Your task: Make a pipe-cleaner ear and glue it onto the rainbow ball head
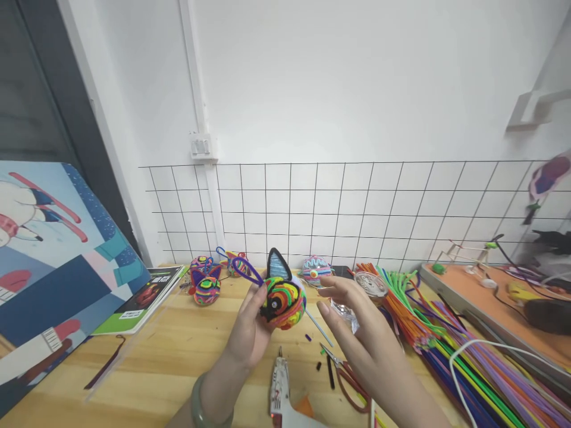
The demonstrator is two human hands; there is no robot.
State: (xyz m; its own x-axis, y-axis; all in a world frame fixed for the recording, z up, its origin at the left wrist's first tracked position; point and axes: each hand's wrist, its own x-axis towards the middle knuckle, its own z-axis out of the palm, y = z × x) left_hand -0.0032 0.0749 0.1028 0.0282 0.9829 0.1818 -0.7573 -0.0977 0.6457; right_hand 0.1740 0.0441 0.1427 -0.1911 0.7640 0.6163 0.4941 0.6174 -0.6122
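Observation:
My left hand [252, 327] is closed round a colourful pipe-cleaner ball [288, 309] with a black-rimmed eye, a pointed black ear with a light blue middle, and a purple loop. To the right of the ball, my right hand [363, 327] hangs in the air with its fingers apart, holding nothing. Below the ball lies a white glue gun [280, 383], its nozzle pointing away from me. Orange-handled scissors [345, 374] rest partly beneath my right hand. Small pipe-cleaner scraps [331, 371] are scattered beside them.
Other decorated balls [207, 288] stand at the back, including a striped one [316, 268]. Bundles of pipe cleaners [468, 362] fill the right side, crossed by a white cable [455, 356]. At left are books [147, 291] and a large picture board [66, 255]. A wire grid [303, 202] backs the table.

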